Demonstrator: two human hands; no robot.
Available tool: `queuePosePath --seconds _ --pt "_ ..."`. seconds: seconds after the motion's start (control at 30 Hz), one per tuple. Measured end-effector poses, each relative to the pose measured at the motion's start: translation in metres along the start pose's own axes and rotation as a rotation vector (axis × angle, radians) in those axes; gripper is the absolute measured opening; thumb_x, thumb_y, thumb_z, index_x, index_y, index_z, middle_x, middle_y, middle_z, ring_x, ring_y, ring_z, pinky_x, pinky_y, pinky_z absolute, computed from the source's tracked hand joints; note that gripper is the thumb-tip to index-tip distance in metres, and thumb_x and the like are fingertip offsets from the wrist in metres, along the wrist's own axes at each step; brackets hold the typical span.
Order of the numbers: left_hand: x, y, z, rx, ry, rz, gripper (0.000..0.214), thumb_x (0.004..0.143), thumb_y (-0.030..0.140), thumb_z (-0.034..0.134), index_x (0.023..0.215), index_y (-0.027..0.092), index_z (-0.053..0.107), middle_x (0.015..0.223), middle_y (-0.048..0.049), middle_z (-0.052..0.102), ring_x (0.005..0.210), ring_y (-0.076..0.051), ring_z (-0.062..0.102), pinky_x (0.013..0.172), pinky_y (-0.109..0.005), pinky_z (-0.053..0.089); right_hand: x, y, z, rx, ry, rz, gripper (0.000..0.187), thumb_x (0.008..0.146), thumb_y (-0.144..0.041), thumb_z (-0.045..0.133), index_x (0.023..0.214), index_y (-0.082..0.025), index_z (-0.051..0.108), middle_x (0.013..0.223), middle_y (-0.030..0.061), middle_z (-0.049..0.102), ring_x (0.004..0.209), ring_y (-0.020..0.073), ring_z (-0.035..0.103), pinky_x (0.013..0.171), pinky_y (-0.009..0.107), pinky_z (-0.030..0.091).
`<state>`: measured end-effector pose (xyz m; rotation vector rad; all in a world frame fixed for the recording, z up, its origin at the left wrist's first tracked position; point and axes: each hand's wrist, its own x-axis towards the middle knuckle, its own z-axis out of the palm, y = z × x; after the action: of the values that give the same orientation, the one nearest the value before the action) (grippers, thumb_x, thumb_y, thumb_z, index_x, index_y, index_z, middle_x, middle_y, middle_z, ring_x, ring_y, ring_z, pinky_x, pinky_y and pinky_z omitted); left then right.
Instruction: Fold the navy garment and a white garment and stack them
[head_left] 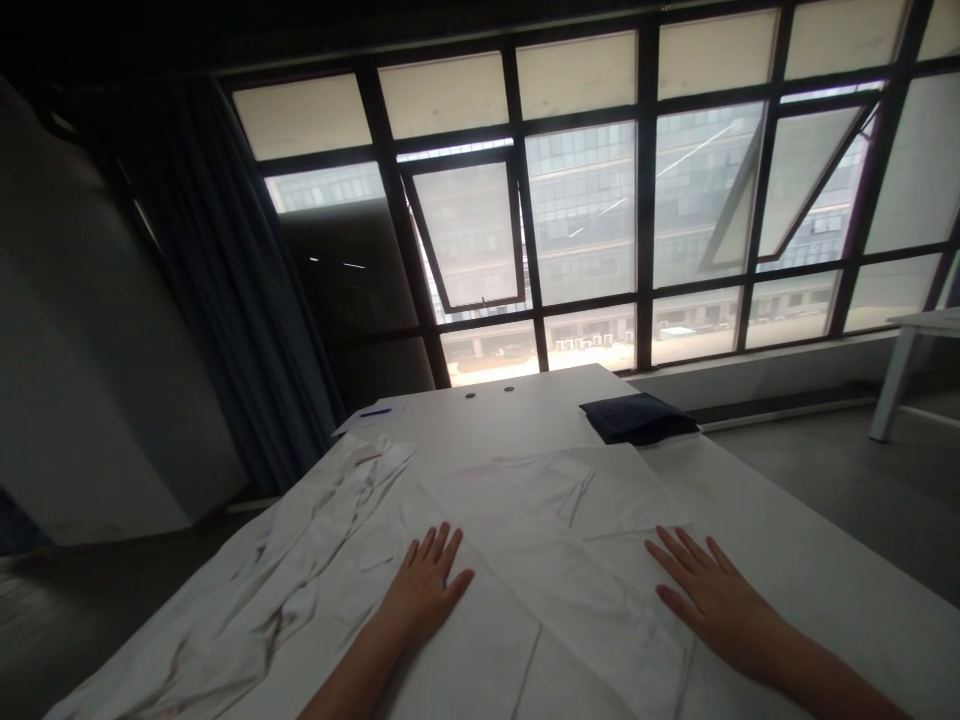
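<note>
A white garment (555, 520) lies spread flat on a white table (810, 560) in front of me. My left hand (424, 590) rests palm down on the cloth near its middle, fingers stretched out. My right hand (709, 595) lies flat on the garment's right edge, fingers spread, holding nothing. A second, crumpled white garment (300, 570) lies to the left of my left hand.
A folded dark blue cloth (637, 417) sits at the table's far right. A sheet of paper with a blue pen (375, 412) lies at the far left corner. Behind are large windows (585, 210), a dark curtain (232, 290) and another white table (919, 350) at right.
</note>
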<state>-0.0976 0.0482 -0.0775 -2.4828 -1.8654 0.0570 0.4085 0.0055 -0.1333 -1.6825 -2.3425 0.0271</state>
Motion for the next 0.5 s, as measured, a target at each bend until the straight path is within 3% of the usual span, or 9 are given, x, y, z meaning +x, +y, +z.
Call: queuePosePath --seconds 0.13,0.27,0.33,0.4,0.47,0.5 --pt "-0.026 -0.025 0.004 -0.026 0.02 0.149 0.068 0.102 0.063 0.024 0.16 0.029 0.011 0.165 -0.0016 0.011 0.152 -0.027 0.014 0.123 -0.049 0.013 -0.008 0.003 -0.001 -0.033 -0.012 0.017 0.064 0.095 -0.067 0.035 0.154 -0.042 0.027 0.162 -0.001 0.026 0.148 0.0359 0.023 0.117 0.065 0.02" --pt "-0.047 -0.041 -0.001 -0.06 -0.002 0.197 0.067 0.103 0.059 0.027 0.16 0.03 0.01 0.166 -0.002 0.012 0.152 -0.027 0.016 0.124 -0.049 0.012 -0.001 -0.002 -0.027 -0.04 -0.073 0.044 0.066 0.092 -0.072 0.036 0.149 -0.04 0.042 0.158 0.0026 0.038 0.143 0.0388 0.035 0.111 0.065 0.029" --pt "-0.047 -0.04 -0.012 -0.061 -0.024 0.178 0.067 0.101 0.06 0.034 0.159 0.028 0.022 0.165 -0.0046 0.021 0.15 -0.029 0.025 0.122 -0.048 0.019 0.013 -0.01 -0.044 -0.053 -0.101 0.045 0.062 0.091 -0.072 0.037 0.135 -0.036 0.06 0.146 0.0083 0.054 0.131 0.0409 0.05 0.103 0.065 0.036" --pt "-0.039 -0.03 -0.028 -0.045 -0.03 0.124 0.062 0.098 0.06 0.043 0.148 0.025 0.046 0.156 -0.0094 0.042 0.139 -0.031 0.042 0.115 -0.046 0.033 0.033 -0.024 -0.057 -0.078 -0.107 0.034 0.059 0.092 -0.069 0.038 0.118 -0.028 0.071 0.127 0.0138 0.067 0.115 0.0399 0.06 0.097 0.063 0.041" --pt "-0.024 -0.011 -0.043 -0.026 0.01 0.047 0.047 0.098 0.054 0.044 0.122 0.021 0.067 0.13 -0.0127 0.064 0.118 -0.03 0.06 0.099 -0.043 0.046 0.056 -0.042 -0.061 -0.086 -0.068 0.002 0.057 0.093 -0.064 0.041 0.119 -0.023 0.07 0.122 0.0163 0.068 0.112 0.0382 0.061 0.097 0.06 0.041" --pt "-0.014 0.0 -0.048 -0.019 0.046 0.042 0.044 0.099 0.051 0.043 0.11 0.02 0.07 0.118 -0.0131 0.068 0.11 -0.03 0.062 0.094 -0.042 0.048 0.067 -0.051 -0.059 -0.074 -0.039 -0.025 0.057 0.093 -0.062 0.042 0.126 -0.022 0.067 0.127 0.0167 0.066 0.116 0.0374 0.058 0.1 0.057 0.04"
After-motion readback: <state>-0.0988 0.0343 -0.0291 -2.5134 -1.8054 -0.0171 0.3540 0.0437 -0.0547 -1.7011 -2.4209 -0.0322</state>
